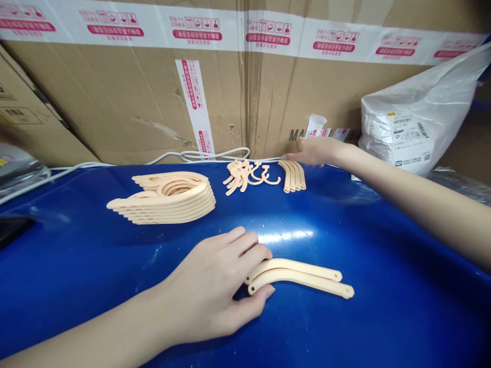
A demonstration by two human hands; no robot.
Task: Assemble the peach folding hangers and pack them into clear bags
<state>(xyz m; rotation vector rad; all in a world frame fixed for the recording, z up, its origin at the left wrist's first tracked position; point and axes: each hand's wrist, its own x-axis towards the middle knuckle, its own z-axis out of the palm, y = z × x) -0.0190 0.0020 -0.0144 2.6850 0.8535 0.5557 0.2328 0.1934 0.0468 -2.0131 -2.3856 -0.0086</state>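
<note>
Curved cream bars, two of them (307, 282), lie side by side at the near middle of the blue tabletop (383, 327), their holed right ends pointing away from the left hand (222, 281). That hand bends around their left ends, fingers on the far side and thumb on the near side; whether it grips them firmly I cannot tell. Broad blue surface spreads to the right of the bars and toward the near edge of view, and another stretch separates them from the pieces behind.

Farther back, near the table's rear edge, the right hand (318, 151) reaches over the far ends of a row of shorter curved bars (293, 176). Its fingertips are partly hidden, so its grip cannot be told. Just left of that row is a loose pile of hooks (240, 174), and farther left a stack of wing-shaped pieces (192, 209).

White cable (84, 164) runs along the rear edge, below a tall cardboard wall (134, 102) banded with printed tape. At the left stands another cardboard box (38, 117); what it holds is hidden. Behind the right forearm sits a labelled white plastic bag (452, 87), bulky below, its contents wrapped from sight.
</note>
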